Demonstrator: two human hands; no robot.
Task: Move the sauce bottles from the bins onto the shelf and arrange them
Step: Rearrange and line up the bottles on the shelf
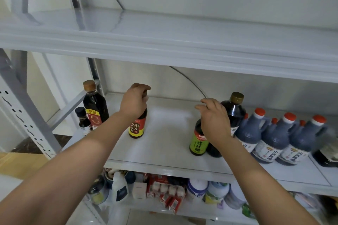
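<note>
On the shelf (164, 153), the left hand (134, 102) curls its fingers round the cap of a red-labelled bottle (137, 128). The right hand (214, 120) covers a green-labelled bottle (199, 144), fingers loosely bent, hold unclear. Placing looks nearly done; next, release both and line them up with the jugs (274, 133) right of the fingers. No bins show.

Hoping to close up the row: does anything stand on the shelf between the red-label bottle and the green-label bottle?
Nothing visible does. The shelf is bare between the red-label bottle, gripped at its top by the left hand, and the green-label bottle, whose top the right hand covers.
</note>
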